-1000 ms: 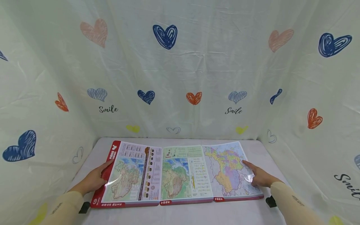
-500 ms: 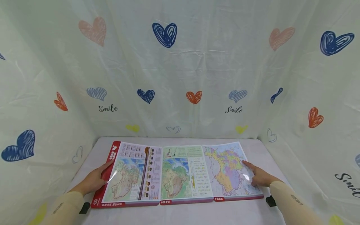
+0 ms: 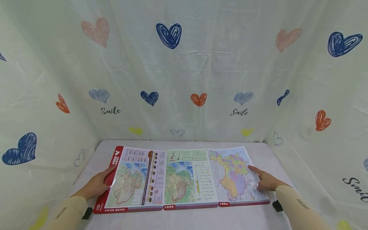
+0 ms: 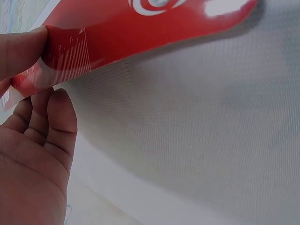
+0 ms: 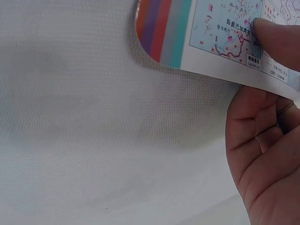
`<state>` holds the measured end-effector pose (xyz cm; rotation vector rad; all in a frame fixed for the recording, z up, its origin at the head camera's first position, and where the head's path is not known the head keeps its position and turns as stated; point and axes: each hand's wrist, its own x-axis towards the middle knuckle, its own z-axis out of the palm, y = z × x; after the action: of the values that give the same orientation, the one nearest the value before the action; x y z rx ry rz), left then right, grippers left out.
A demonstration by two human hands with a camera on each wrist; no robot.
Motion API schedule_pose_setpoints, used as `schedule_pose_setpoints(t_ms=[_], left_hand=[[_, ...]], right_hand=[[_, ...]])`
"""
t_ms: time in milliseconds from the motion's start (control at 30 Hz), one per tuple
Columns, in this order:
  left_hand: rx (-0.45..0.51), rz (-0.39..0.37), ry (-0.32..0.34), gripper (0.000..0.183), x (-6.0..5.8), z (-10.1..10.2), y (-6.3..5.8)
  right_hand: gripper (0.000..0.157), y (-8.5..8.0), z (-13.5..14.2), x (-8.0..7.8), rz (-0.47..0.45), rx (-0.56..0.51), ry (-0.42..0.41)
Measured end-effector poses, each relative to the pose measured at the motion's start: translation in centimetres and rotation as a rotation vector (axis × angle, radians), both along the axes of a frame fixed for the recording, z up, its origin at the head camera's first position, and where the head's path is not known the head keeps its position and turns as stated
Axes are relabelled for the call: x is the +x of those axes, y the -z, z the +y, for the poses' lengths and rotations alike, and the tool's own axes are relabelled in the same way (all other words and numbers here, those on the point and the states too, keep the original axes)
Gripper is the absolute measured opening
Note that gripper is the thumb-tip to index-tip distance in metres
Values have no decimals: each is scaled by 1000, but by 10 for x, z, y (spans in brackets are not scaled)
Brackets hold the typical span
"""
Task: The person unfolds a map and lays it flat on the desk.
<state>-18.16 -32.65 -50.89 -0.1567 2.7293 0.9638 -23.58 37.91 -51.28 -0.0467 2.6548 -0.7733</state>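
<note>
A three-panel folding map (image 3: 178, 179) lies open on the white table (image 3: 187, 220). My left hand (image 3: 104, 179) grips its red left border (image 4: 140, 28), thumb (image 4: 21, 51) on top and fingers (image 4: 58, 117) curled underneath, so that edge is raised off the table. My right hand (image 3: 260, 179) pinches the outer edge of the right panel (image 5: 206, 28), which shows a multicoloured map. Its thumb (image 5: 276, 42) presses on the print, the other fingers (image 5: 262, 140) are beneath the sheet, and the index finger lies stretched across the panel.
White cloth printed with hearts and the word "Smile" (image 3: 184, 80) hangs close behind and on both sides of the table. Bare tabletop shows in front of the map and in narrow strips beside each hand.
</note>
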Motion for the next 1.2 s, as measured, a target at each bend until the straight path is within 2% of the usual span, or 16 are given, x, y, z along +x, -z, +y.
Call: schedule_pose_setpoints(t_ms=[267,500,733,1033,1200], left_hand=[[-8,7,13,94,1,1,1],[-62,7,29,90,1,0,3],[-95,7,22,90,1,1,3],[-95,6,6,83,2,3,3],[-132,21,17,78,0,5,4]], right_hand=[[97,-7,-5,3,-16,44,9],[94,-9,-8,4,-37,72,34],[92,-7,-6,2,-33,106,44],[93,-5,-5,-1,-35,108,58],[91,-1,-1,-2,-25,133,47]])
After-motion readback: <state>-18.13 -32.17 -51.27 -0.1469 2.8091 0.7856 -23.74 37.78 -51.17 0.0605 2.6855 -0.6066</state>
